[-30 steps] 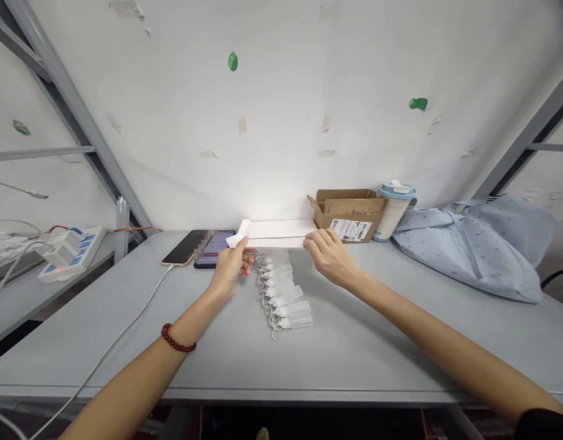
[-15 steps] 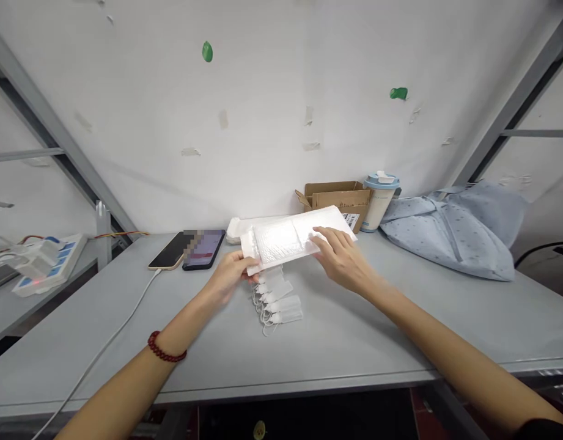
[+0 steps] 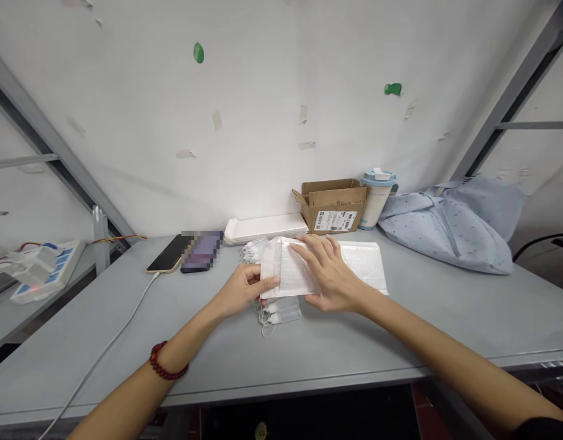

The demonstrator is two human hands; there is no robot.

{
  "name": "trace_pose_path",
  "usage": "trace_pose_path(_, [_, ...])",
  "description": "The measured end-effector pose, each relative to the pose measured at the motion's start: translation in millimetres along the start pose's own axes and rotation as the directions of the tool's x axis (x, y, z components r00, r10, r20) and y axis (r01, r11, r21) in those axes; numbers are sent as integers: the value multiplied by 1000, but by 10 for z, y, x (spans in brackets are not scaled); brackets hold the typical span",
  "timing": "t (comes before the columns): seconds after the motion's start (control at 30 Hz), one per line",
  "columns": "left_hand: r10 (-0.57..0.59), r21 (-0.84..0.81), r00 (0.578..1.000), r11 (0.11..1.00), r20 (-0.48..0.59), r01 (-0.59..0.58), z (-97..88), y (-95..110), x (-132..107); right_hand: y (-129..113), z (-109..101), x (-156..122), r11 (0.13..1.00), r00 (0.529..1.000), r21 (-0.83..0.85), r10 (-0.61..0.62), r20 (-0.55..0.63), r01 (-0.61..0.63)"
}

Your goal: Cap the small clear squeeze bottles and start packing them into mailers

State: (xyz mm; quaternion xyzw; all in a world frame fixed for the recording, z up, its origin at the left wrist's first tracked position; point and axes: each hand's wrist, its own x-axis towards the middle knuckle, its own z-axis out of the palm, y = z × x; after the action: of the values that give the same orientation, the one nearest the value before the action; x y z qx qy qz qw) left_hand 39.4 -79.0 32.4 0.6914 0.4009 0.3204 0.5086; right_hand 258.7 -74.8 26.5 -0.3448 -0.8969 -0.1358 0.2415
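A white bubble mailer (image 3: 366, 264) lies nearly level just above the desk. Its left end is pinched by my left hand (image 3: 239, 290), thumb on top. My right hand (image 3: 334, 278) rests across the middle of the mailer with its fingers spread over the bubbled surface and the thumb by the lower edge. Partly covered by the mailer, several small clear plastic bottles (image 3: 285, 314) with white caps and string loops lie on the desk. More white caps and loops (image 3: 251, 250) show behind the mailer's left end.
Behind my hands is a stack of white mailers (image 3: 258, 228), with an open cardboard box (image 3: 337, 211) and a lidded cup (image 3: 375, 205) beside it. A light blue cloth bag (image 3: 446, 235) sits right. Two phones (image 3: 166, 255), a charging cable (image 3: 118, 335) and a power strip (image 3: 63, 269) are left.
The mailer has come down toward me and levelled out, uncovering the stack behind it. My right hand has moved lower with its fingers spread wider; my left keeps its hold.
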Motion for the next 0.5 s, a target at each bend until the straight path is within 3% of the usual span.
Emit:
trace_pose_path(0.2, [-40, 46, 995, 998, -94, 45, 10, -7, 27, 10, -4, 3, 1000, 997, 29, -10, -81, 12])
trace_pose_path(0.33, [3, 100, 976, 995, -220, 20, -75, -36, 65, 84, 14, 10, 998, 993, 7, 67, -96, -67])
trace_pose_path(0.4, [41, 149, 944, 989, -328, 9, -158, -57, 91, 146, 29, 12, 992, 988, 4, 128, -87, -128])
trace_pose_path(0.5, [145, 355, 858, 934, -493, 46, -309, -113, 133, 241, 56, 12, 982, 980, 8, 187, -70, -187])
